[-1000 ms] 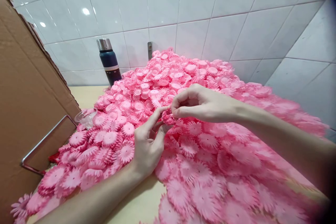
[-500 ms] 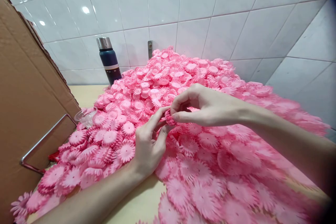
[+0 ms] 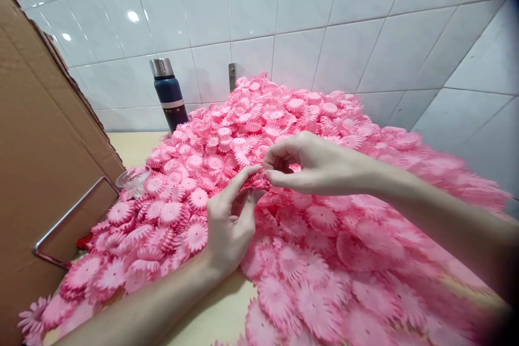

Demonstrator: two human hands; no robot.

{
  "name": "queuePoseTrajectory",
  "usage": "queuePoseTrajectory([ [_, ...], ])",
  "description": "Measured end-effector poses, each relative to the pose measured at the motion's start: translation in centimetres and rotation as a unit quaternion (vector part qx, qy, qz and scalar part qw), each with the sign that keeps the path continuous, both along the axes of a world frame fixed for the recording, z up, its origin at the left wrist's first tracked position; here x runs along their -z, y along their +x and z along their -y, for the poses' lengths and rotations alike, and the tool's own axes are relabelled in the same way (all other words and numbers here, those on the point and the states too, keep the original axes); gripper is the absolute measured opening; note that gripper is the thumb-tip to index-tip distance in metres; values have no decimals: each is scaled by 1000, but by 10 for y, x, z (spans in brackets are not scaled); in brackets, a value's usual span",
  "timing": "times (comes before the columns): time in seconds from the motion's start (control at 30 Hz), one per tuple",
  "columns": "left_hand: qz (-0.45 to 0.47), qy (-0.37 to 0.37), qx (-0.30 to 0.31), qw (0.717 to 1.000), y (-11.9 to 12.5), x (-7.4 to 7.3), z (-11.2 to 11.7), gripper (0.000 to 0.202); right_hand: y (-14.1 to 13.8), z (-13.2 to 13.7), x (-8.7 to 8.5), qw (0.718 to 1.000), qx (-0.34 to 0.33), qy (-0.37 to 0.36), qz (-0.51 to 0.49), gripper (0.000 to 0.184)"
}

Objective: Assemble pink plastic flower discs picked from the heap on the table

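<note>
In the head view, my left hand (image 3: 231,224) holds a pink flower piece (image 3: 257,179) with fringed petals between its thumb and fingers. My right hand (image 3: 302,165) meets it from the right, thumb and forefinger pinched together at the piece's edge. Whatever lies between those right fingertips is hidden or too small to make out. Around and under both hands spreads a big heap of pink flower pieces (image 3: 320,217), round, with fringed rims and many with a small hole in the middle.
A dark blue bottle (image 3: 170,92) with a steel cap stands behind the heap at left. A cardboard box (image 3: 44,173) with a bent metal rod (image 3: 73,211) borders the left side. Near it lies a clear plastic cup-like item (image 3: 135,181). Behind is a tiled wall (image 3: 308,5).
My left fingers have shifted slightly left and tilted, and the flower piece between them shows less. My right hand stays nearly in place, still pinched.
</note>
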State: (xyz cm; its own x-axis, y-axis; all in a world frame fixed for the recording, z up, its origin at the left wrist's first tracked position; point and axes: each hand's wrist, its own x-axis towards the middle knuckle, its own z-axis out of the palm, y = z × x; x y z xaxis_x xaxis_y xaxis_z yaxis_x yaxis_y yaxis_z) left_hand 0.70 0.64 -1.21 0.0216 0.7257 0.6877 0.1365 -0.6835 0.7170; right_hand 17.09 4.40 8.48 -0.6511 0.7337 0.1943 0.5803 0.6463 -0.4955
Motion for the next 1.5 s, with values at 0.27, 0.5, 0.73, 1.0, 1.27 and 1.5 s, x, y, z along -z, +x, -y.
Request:
queuePoseTrajectory([
  [0.27,37,5,-31,999,3,-4,-1,35,5,-7,3,1000,19,10,21,13],
  [0.5,-18,8,-38,999,-1,0,1,40,14,-10,-4,997,35,-64,-2,19],
  [0.73,-9,7,-12,1000,0,2,0,43,9,-6,-4,999,18,-35,8,23],
  [1.0,3,-26,-12,1000,0,3,-2,44,2,-6,5,1000,0,3,-23,24],
  [1.27,93,-90,-59,990,-4,-6,-12,34,-2,0,7,996,-4,-42,-83,24],
  [1.5,96,-109,-64,987,-4,-4,-15,39,10,-9,1,981,125,82,-122,18],
])
